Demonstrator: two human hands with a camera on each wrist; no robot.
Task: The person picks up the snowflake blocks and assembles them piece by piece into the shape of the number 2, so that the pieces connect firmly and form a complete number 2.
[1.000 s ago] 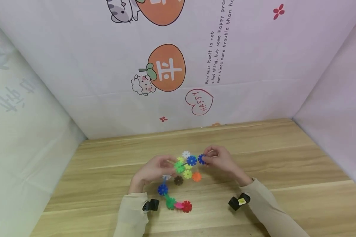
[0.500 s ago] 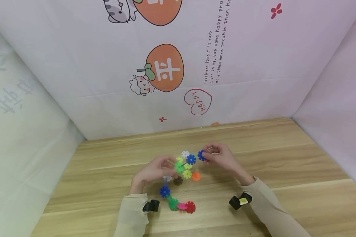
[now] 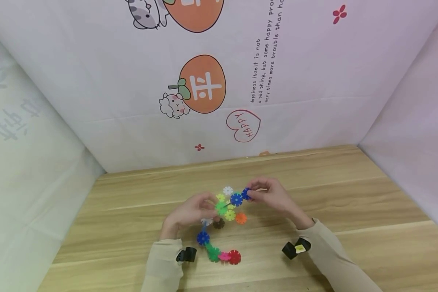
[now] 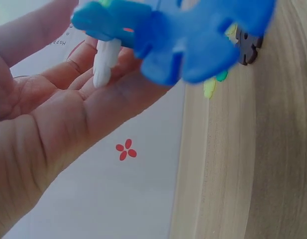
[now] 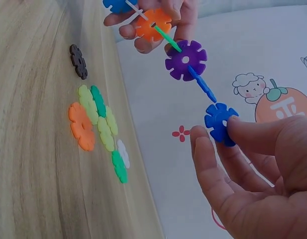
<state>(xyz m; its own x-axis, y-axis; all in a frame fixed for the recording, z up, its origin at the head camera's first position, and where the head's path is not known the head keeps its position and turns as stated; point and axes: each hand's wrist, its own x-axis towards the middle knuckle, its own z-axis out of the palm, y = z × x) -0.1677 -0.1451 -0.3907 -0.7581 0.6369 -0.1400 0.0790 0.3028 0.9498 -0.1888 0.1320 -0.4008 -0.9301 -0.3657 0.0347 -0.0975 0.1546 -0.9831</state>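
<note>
Joining step in hand. Right hand (image 5: 253, 174) pinched a blue disc (image 5: 220, 123) at the chain's (image 5: 185, 59) free end; left hand (image 3: 190, 211) gripped the chain's other end, above the table (image 3: 350, 194). Next move probably calls for aligning slots, then pressing.

Loose plastic discs on a wooden table, with printed sheets around it.

On the wooden table (image 3: 350, 194) some snowflake discs lie flat: a brown disc (image 3: 219, 223), an orange disc (image 3: 241, 218), a yellow-green disc (image 3: 229, 215) and a white disc (image 3: 228, 190) behind them. The back sheet (image 3: 314, 81) carries an orange fruit with a sheep (image 3: 200, 85), a red heart with "HAPPY" (image 3: 243, 125), a small red flower (image 3: 199, 147) and a cat (image 3: 146, 14) at the top edge.
</note>
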